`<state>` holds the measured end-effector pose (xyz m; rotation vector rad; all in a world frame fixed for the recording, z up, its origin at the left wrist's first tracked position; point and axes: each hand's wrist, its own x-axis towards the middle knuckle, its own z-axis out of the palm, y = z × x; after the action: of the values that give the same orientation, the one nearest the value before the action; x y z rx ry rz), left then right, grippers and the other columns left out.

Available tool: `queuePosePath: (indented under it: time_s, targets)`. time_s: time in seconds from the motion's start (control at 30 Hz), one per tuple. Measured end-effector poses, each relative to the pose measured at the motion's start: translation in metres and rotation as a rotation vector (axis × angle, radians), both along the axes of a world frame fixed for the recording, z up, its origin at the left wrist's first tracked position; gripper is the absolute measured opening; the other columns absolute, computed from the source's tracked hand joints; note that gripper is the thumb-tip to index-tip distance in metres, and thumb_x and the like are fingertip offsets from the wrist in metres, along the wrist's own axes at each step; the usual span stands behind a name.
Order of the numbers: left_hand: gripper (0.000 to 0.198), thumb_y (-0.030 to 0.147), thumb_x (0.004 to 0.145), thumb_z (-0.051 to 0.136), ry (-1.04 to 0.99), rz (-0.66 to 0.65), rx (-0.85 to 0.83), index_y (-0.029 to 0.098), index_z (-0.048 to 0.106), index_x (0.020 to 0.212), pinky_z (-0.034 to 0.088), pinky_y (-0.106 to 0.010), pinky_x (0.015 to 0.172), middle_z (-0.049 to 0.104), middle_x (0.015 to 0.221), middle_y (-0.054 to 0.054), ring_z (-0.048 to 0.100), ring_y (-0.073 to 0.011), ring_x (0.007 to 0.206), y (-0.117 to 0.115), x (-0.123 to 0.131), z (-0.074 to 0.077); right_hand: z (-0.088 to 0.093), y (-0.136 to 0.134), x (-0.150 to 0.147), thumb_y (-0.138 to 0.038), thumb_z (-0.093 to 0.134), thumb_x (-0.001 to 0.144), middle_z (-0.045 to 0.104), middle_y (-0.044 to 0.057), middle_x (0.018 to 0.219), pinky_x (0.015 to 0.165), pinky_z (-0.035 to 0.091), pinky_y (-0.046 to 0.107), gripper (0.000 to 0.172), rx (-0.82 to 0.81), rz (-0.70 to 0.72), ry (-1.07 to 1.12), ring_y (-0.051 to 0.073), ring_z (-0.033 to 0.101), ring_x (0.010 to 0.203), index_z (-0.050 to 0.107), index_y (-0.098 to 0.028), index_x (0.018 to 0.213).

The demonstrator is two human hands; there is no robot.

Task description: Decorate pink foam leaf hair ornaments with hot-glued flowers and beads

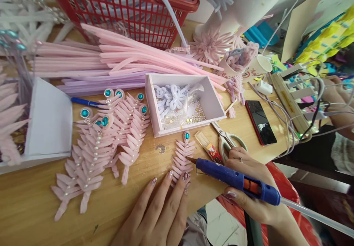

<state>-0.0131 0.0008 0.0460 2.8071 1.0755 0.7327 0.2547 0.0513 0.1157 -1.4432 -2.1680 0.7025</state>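
A pink feather-shaped piece [183,153] of pipe cleaner lies on the table, a blue gem in a silver setting at its top. My left hand [162,209] rests flat, fingers stretched out, with the fingertips on the lower part of that piece. In my right hand [253,168] is a blue glue gun [221,174], its nozzle at the piece's right side near the middle. A clear glue stick [315,212] sticks out of the gun's back. Several finished-looking pink feathers [94,157] with pearls and blue gems lie to the left.
Behind the piece stands a white box [190,126] of pearls and a lilac flower. Scissors [226,137], a small red-labelled pack [208,146] and a phone [260,122] lie right. Pink pipe cleaners [143,54] and a red basket [121,10] are behind. Another person's arm [339,102] shows far right.
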Motion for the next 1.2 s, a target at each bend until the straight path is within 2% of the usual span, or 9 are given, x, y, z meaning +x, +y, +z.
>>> queuePosePath:
  time_s: [0.2,0.4,0.8,1.2]
  targets:
    - [0.037,0.028,0.112,0.046,-0.047,0.003,-0.008,0.009,0.065,0.138,0.018,-0.049,0.134,0.060,0.151,-0.013,0.029,-0.0345,0.160,0.0007,0.0014,0.0007,0.0052,0.0041,-0.0058,-0.062,0.055,0.101,0.050,-0.001,0.062,0.059,0.034,0.034,0.048,0.016,0.020,-0.009,0.017,0.045,0.060,0.055,-0.022,0.074]
    - [0.036,0.025,0.114,0.042,-0.133,0.077,-0.036,0.007,0.065,0.134,0.022,-0.045,0.133,0.063,0.141,-0.017,0.027,-0.0325,0.161,-0.0013,0.0040,0.0020,0.0081,0.0030,-0.0074,-0.064,0.051,0.103,0.051,0.000,0.062,0.058,0.034,0.034,0.052,-0.010,0.034,-0.006,0.018,0.046,0.062,0.058,-0.022,0.073]
    - [0.036,0.026,0.114,0.042,-0.103,0.061,-0.040,0.006,0.064,0.135,0.020,-0.047,0.133,0.062,0.142,-0.017,0.026,-0.0328,0.161,0.0005,0.0040,0.0027,0.0046,0.0008,-0.0054,-0.057,0.053,0.105,0.049,-0.003,0.062,0.059,0.034,0.032,0.046,0.052,0.060,0.001,0.015,0.043,0.062,0.055,-0.021,0.076]
    - [0.037,0.027,0.114,0.043,-0.088,0.054,-0.027,0.006,0.063,0.136,0.020,-0.047,0.133,0.062,0.141,-0.016,0.027,-0.0332,0.161,-0.0003,0.0027,0.0027,0.0053,-0.0011,-0.0046,-0.056,0.053,0.106,0.050,-0.003,0.062,0.060,0.036,0.032,0.045,0.045,0.084,-0.016,0.015,0.044,0.063,0.053,-0.022,0.077]
